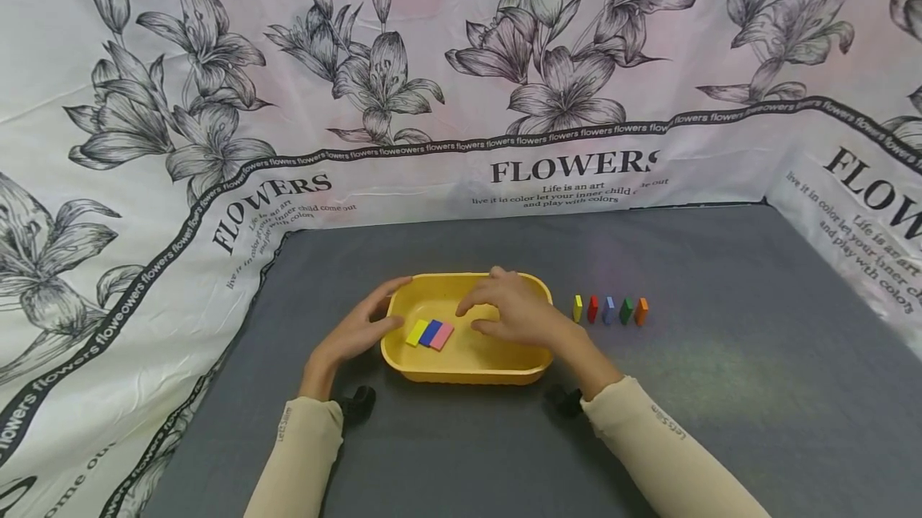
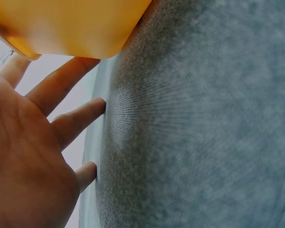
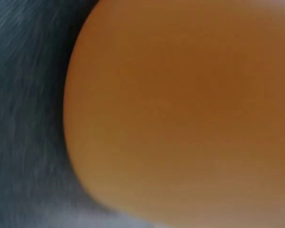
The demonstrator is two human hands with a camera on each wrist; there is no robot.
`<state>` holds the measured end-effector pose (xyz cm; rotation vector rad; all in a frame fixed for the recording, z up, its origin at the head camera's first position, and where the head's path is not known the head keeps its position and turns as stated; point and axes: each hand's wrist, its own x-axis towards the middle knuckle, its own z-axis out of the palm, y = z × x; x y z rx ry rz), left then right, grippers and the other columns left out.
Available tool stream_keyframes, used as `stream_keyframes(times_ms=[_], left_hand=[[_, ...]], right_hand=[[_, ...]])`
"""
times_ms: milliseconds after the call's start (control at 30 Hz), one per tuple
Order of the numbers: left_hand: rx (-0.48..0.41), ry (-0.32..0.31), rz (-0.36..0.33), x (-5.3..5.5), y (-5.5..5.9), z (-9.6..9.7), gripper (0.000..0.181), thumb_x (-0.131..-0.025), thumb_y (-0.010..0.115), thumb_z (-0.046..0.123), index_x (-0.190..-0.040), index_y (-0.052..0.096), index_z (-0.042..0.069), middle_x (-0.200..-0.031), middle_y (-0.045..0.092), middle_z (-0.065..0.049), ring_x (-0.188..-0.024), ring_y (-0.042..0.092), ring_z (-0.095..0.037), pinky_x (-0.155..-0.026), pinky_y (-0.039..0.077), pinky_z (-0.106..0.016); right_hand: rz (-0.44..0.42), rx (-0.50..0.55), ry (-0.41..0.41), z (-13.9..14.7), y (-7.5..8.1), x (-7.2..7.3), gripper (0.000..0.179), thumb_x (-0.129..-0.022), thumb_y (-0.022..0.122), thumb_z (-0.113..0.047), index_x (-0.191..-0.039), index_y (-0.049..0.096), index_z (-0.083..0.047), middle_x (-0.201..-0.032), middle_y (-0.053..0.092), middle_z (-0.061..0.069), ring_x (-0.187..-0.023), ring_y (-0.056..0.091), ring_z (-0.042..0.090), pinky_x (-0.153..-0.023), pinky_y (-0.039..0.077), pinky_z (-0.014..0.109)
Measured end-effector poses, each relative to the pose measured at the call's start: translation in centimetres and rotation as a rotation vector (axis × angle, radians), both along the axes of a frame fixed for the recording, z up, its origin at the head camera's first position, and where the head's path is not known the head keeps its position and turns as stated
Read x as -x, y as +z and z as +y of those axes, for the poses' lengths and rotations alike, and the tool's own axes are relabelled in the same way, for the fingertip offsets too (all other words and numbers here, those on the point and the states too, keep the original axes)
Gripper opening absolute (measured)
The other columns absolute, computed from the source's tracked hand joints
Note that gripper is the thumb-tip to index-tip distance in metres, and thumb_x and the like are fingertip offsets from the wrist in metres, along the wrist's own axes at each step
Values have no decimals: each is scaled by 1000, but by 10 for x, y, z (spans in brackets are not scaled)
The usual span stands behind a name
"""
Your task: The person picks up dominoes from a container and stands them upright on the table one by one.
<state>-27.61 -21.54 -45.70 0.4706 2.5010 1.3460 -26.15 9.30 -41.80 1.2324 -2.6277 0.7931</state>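
A yellow plastic tray (image 1: 471,375) stands on the grey table. Inside it, left of centre, lie a yellow block (image 1: 416,332), a blue block (image 1: 430,333) and a pink block (image 1: 442,336), flat and side by side. My left hand (image 1: 360,331) is at the tray's left end, thumb and index finger at the rim. In the left wrist view its fingers are spread and fairly straight beside the tray wall. My right hand (image 1: 513,311) hovers over the tray's right half, fingers loosely bent, with nothing visible in them. The tray's wall (image 3: 180,114) fills most of the right wrist view.
Right of the tray several thin blocks stand upright in a row: yellow (image 1: 577,308), red (image 1: 593,308), light blue (image 1: 608,311), green (image 1: 626,311) and orange (image 1: 642,311). A white cloth (image 1: 432,190) printed with flowers hangs behind and beside the table (image 1: 720,390).
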Motion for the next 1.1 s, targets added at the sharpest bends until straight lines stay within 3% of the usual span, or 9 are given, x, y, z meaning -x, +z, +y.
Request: stream_keyframes(times_ms=[67,167,267,300,400,467,767,1100], left_hand=[[1,4,-6,1,0,0,64,-98,62,25,-156,36,37,-162,39,-4,-143,45,-36,-118,33,-64],[4,-5,0,2,-1,-1,65,-98,61,25,-157,35,35,-163,38,-6,-143,45,-37,-119,32,-64],[10,-8,8,2,-1,-2,65,-98,61,24,-157,35,34,-163,39,-7,-142,46,-38,-118,33,-64],[10,-10,11,2,-1,-2,65,-98,61,24,-157,35,34,-162,39,-7,-142,46,-38,-118,33,-64],[6,-15,17,2,-1,-2,65,-98,62,24,-157,35,33,-163,38,-7,-142,46,-37,-118,33,-64],[-2,-22,22,2,-2,-2,65,-98,62,23,-157,35,32,-163,38,-7,-141,47,-38,-118,34,-64],[-10,-33,36,-1,0,-1,65,-100,60,22,-158,34,32,-164,37,-8,-143,45,-38,-117,34,-64],[-11,-40,45,0,-1,-3,64,-100,60,20,-158,35,33,-164,37,-7,-143,45,-38,-117,33,-64]], right_hand=[[5,-13,6,-6,-1,1,20,-85,79,-12,-105,79,-17,-106,77,-6,-83,46,14,-74,34,29],[-18,-41,-2,-15,-3,2,19,-86,79,-13,-105,79,-17,-105,77,-5,-93,59,17,-97,44,36],[-34,-72,-11,-24,-6,2,17,-87,79,-14,-104,79,-17,-104,77,-5,-100,64,18,-106,44,45],[-35,-84,-16,-27,-7,2,16,-88,79,-15,-103,79,-18,-102,77,-5,-99,62,18,-105,45,44],[7,-105,-6,-36,-12,2,12,-88,79,-17,-100,80,-19,-95,77,-4,-88,55,16,-84,44,35],[26,-118,-6,-41,-14,1,10,-88,79,-18,-98,80,-19,-92,75,-4,-84,50,15,-79,41,32],[79,-213,-29,-53,-18,1,13,-86,80,-18,-97,79,-25,-92,72,-8,-85,48,16,-78,40,30],[62,-260,3,-60,-18,-1,11,-89,78,-19,-97,80,-27,-92,72,-9,-86,48,16,-79,39,29]])
